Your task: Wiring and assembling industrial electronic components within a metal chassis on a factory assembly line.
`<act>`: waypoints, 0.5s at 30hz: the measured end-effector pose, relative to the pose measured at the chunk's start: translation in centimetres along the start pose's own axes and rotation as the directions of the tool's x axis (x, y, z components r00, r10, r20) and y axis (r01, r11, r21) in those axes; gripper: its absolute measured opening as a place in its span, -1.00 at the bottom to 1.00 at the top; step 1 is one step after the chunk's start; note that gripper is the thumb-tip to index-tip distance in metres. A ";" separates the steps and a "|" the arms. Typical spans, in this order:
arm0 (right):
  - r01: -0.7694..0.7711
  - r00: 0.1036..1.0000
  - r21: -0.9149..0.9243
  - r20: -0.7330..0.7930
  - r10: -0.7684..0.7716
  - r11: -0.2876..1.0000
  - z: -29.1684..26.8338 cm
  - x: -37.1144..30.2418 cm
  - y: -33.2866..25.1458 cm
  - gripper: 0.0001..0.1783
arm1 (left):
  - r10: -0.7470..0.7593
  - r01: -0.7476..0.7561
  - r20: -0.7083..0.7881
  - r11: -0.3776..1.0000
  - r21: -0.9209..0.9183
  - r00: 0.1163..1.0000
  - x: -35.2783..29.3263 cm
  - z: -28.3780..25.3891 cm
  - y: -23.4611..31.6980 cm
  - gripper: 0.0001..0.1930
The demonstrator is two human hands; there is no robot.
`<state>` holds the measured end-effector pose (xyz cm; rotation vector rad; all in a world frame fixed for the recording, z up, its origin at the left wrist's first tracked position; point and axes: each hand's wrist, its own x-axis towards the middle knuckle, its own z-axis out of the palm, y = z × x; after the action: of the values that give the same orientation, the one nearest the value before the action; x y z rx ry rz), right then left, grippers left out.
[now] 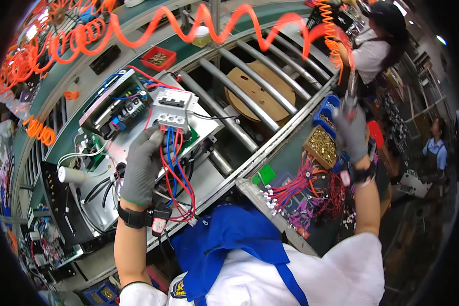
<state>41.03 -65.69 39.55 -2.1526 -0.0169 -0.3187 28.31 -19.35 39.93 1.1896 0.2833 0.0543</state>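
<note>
My left hand [142, 166], in a grey glove, has its fingers curled around red and blue wires [172, 166] just below a grey terminal block [172, 120]. Above the block sits a circuit breaker [171, 100] with black levers. Both are on an open metal chassis [99, 204] that holds circuit boards, cables and a white cylinder [71, 175]. Off to the right, my right hand [351, 133], also gloved, is closed around a metallic air screwdriver [351, 92] on an orange coiled hose [331, 46]. This hand is over the parts bins, and its fingertips are partly blurred.
A roller conveyor [250, 76] with a round wooden board [260, 92] lies beyond the chassis. A cardboard box of brass screws [321, 146], blue bins [327, 109] and wire bundles [303, 191] fill the right bench. Red coiled hose [188, 33] hangs overhead. A co-worker [375, 48] stands far right.
</note>
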 end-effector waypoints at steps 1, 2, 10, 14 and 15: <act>0.090 0.993 -0.320 -0.040 -0.109 0.943 -0.3 -2.0 4.7 -0.74 | -0.071 0.071 0.000 0.997 0.008 0.997 -0.4 0.3 0.4 -0.63; 0.072 0.997 -0.273 0.002 -0.075 0.959 -0.4 -4.3 9.1 -0.74 | -0.110 0.110 0.015 0.994 0.018 0.994 -0.8 0.3 0.9 -0.64; -0.060 0.922 -0.811 0.179 0.344 0.582 -1.1 -17.1 28.1 -0.27 | -0.541 0.468 0.096 0.792 0.391 0.835 -4.6 1.5 2.9 -0.57; -0.073 0.828 -0.835 0.254 0.500 0.546 -0.8 -15.8 30.0 -0.08 | -0.455 0.182 0.114 0.555 0.812 0.883 -8.9 1.9 6.2 -0.23; -0.086 0.813 -0.835 0.256 0.522 0.543 -0.8 -15.4 29.8 -0.04 | -0.411 0.085 0.155 0.508 0.857 0.898 -10.4 1.7 7.3 -0.18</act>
<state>29.89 -81.61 12.14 -3.0219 0.2941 0.5789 19.50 -20.14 49.17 2.0889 0.1613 -0.6325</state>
